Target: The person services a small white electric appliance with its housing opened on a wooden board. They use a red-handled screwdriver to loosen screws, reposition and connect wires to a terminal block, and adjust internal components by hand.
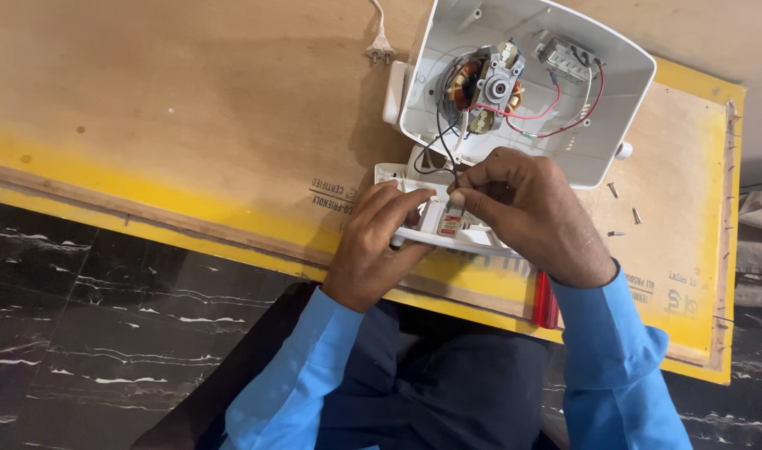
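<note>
1. While the white appliance housing (527,83) lies open on its back at the upper middle of the frame, its motor (485,83) with copper windings and the red and black wires (556,112) stand bare, so the opening-up looks done.
2. Three loose screws (627,208) lie on the counter (189,125) at right of the hands, well apart from the housing; I judge the cover is off and nothing is yet fastened back.
3. A small white part with a red label (450,221) sits at the centre of the frame on a flat white plastic piece (447,237); the left hand (372,246) has its grip closed on that piece from the left, while the right hand (531,212) pinches narrowly at the top of the small part, where the black wires run down to it.
4. What is left, by my reckoning, is the wiring work at that part, then closing up.
5. Room: a red tool handle (545,300) lies at the counter's near yellow edge by the right wrist, close to slipping off. The plug (380,52) rests at upper left, with bare wood all around it.
</note>
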